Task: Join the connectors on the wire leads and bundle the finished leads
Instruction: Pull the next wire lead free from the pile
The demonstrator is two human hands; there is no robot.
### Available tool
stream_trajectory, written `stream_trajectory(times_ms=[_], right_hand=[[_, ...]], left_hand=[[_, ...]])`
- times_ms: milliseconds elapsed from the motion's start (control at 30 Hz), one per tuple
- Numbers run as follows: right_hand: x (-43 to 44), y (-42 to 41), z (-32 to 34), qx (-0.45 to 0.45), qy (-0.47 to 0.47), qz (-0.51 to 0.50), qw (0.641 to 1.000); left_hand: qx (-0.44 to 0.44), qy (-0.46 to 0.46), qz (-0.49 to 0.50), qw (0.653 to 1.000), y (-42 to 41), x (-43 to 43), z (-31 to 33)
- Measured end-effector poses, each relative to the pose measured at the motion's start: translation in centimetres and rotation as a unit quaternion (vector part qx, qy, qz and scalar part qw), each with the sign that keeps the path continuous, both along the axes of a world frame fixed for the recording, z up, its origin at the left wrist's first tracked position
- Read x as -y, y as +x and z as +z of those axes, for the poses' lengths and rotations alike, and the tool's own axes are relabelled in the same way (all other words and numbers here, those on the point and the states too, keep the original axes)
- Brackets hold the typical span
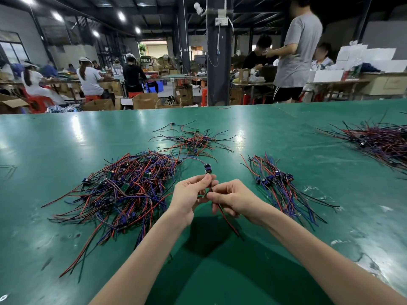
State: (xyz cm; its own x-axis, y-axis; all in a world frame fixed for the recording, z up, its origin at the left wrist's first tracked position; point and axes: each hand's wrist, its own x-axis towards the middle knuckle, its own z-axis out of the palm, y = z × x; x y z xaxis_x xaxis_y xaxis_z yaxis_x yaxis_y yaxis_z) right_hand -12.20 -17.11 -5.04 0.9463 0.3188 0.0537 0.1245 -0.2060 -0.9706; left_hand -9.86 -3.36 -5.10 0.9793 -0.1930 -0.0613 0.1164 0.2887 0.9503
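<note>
Both hands meet above the green table. My left hand pinches a wire lead just under a small blue connector, which sticks up above the fingertips. My right hand grips the red and black wires of a lead, which trail down toward me. A blue wire arcs from the connector back to the big tangled pile of red, black and blue leads on the left. A neater bunch of leads with blue connectors lies to the right.
A smaller loose pile of leads lies further back at the middle, and another heap sits at the far right. Beyond the table's far edge stand a dark pillar, cardboard boxes and several people at other benches.
</note>
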Motion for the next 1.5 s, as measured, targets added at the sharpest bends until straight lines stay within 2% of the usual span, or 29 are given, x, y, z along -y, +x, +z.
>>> stream_trajectory(times_ms=[200, 367, 533, 667, 967, 1033, 1167, 1300, 1500], right_hand=[[0.7, 0.3, 0.5, -0.06, -0.014, -0.03, 0.998], [1.3, 1.0, 0.7, -0.019, 0.047, -0.143, 0.988], [1.1, 1.2, 0.3, -0.019, 0.065, -0.182, 0.981], [1.4, 1.6, 0.3, -0.033, 0.083, -0.205, 0.975], [5.9, 3.6, 1.3, -0.053, 0.216, -0.353, 0.909], [7.2, 4.0, 1.5, -0.059, 0.217, -0.379, 0.898], [9.4, 4.5, 0.9, -0.07, 0.113, -0.424, 0.896], [10.8, 4.6, 0.2, -0.086, -0.037, -0.453, 0.887], [11.0, 3.9, 0.2, -0.015, -0.243, -0.442, 0.864]], left_hand=[[-0.007, 0.0, 0.024, 1.0, 0.2, -0.1, 0.0], [-0.002, 0.039, 0.006, 0.999, -0.2, 0.2, 0.0], [0.024, 0.103, -0.041, 0.994, -1.3, 1.4, -0.7], [0.026, 0.115, -0.061, 0.991, -1.5, 1.7, -0.9], [0.027, 0.145, -0.243, 0.959, -2.5, 2.0, -1.1], [0.032, 0.157, -0.274, 0.948, -2.8, 2.1, -1.0], [0.024, 0.159, -0.331, 0.93, -3.3, 2.2, -1.0], [0.01, 0.155, -0.332, 0.93, -3.3, 2.3, -0.9], [0.006, 0.148, -0.329, 0.933, -3.4, 2.2, -0.7]])
